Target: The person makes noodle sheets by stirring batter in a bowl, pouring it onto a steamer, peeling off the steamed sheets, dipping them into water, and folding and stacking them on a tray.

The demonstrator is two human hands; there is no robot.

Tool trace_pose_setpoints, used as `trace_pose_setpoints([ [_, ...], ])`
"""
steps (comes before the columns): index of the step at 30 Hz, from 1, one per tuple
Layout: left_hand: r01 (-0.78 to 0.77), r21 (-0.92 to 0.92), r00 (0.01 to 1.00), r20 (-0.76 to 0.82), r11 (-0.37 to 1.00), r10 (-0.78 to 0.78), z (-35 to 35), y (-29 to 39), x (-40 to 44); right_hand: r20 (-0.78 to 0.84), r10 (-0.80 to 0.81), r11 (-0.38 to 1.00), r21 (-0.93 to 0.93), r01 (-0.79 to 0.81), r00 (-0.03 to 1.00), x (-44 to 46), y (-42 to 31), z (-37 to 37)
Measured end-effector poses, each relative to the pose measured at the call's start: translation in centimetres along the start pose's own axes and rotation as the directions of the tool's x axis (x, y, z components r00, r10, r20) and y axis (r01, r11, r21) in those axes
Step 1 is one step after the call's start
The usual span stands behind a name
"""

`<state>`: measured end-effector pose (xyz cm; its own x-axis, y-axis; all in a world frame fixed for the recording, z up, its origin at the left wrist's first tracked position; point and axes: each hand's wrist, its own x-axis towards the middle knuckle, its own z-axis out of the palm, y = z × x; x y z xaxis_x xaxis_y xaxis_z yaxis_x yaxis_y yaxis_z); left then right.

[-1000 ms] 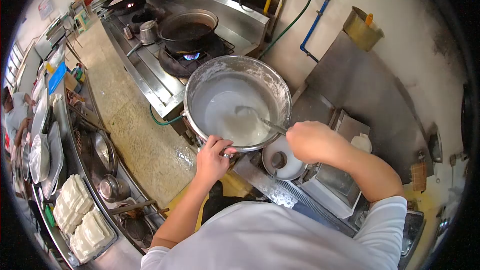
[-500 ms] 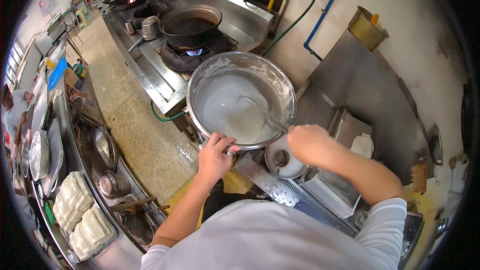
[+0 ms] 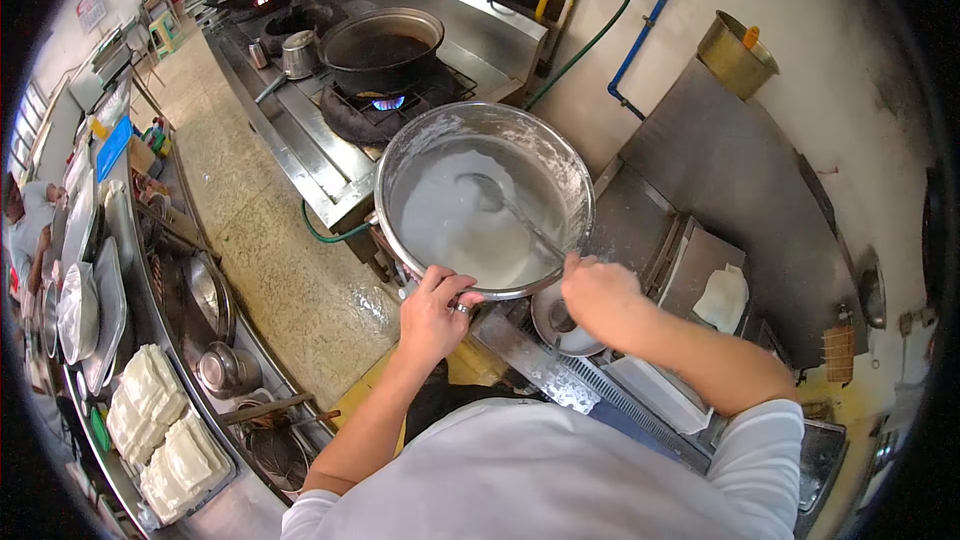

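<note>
A large metal bowl holds a milky white liquid, with pale residue smeared on its inner wall. My left hand grips the near rim, thumb and fingers closed over the edge. In my right hand is the handle of a metal ladle, held over the bowl's right rim. The ladle's head lies in the liquid near the middle, partly under the surface. Below my right hand, a smaller round pan with white contents is partly covered by the arm.
Behind the bowl, a dark wok sits over a lit blue flame. A metal pot stands beside it. On the left counter are stacked white sheets; another person is beyond. A white cloth-like piece lies at right.
My right hand has moved slightly left and up, and the ladle's head has shifted farther up the bowl through the liquid. My left hand stays on the rim.
</note>
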<state>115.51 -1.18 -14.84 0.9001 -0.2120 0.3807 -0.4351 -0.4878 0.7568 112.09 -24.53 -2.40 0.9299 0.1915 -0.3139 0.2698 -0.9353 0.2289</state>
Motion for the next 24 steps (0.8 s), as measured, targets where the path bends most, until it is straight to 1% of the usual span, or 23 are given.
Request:
trace_pose_setpoints([
  [1,0.004,-0.004,1.0,0.002,1.0,-0.004,0.0,0.0,0.0,0.045,-0.006,1.0,0.006,0.006,0.999,0.2,1.0,-0.9],
  [2,0.009,-0.008,1.0,0.003,1.0,-0.009,0.0,0.1,0.1,0.153,-0.069,0.996,0.074,0.058,0.986,-0.3,1.6,-3.9],
  [4,0.015,-0.01,1.0,0.004,1.0,-0.015,-0.1,0.1,0.0,0.312,-0.068,0.992,0.122,0.031,0.948,-0.5,2.0,-8.7],
  [5,0.015,-0.009,1.0,0.004,1.0,-0.015,-0.1,0.2,0.1,0.388,-0.069,0.989,0.145,0.013,0.919,-0.4,1.9,-9.7],
  [9,0.019,-0.004,1.0,0.002,1.0,-0.019,-0.2,0.4,0.1,0.33,-0.085,0.968,0.252,-0.001,0.94,-0.6,-0.2,-8.9],
  [10,0.022,-0.006,1.0,0.008,1.0,-0.022,-0.2,0.4,0.1,0.232,-0.123,0.974,0.213,0.072,0.965,-0.3,-0.8,-6.5],
  [11,0.026,-0.008,1.0,0.013,1.0,-0.026,-0.2,0.4,0.1,0.154,-0.127,0.979,0.179,0.099,0.98,-0.1,-1.5,-4.1],
  [13,0.031,-0.011,0.999,0.029,0.999,-0.031,-0.4,0.4,0.1,-0.009,-0.024,0.992,0.12,0.025,1.0,0.2,-3.0,-1.5],
  [16,0.04,-0.012,0.998,0.056,0.999,-0.039,-0.5,0.1,0.1,-0.075,0.052,0.999,0.016,-0.051,0.996,0.2,-1.9,-0.4],
  [17,0.047,-0.012,0.997,0.061,0.999,-0.046,-0.5,0.2,0.1,0.006,0.027,0.999,0.035,-0.027,1.0,-0.1,-1.2,-0.7],
  [19,0.054,-0.014,0.997,0.062,0.998,-0.053,-0.4,0.2,0.2,0.166,-0.027,0.997,0.079,0.014,0.986,-0.6,0.2,-4.6],
  [20,0.054,-0.016,0.997,0.061,0.998,-0.053,-0.4,0.1,0.1,0.215,-0.034,0.995,0.095,0.014,0.976,-0.8,0.5,-6.3],
  [23,0.039,-0.012,0.998,0.041,0.999,-0.039,-0.2,0.1,0.0,0.264,-0.12,0.988,0.126,0.09,0.957,-1.5,0.3,-9.6],
  [24,0.032,-0.009,0.999,0.029,0.999,-0.032,-0.2,0.1,0.1,0.23,-0.138,0.984,0.139,0.107,0.963,-1.3,-0.2,-9.1],
])
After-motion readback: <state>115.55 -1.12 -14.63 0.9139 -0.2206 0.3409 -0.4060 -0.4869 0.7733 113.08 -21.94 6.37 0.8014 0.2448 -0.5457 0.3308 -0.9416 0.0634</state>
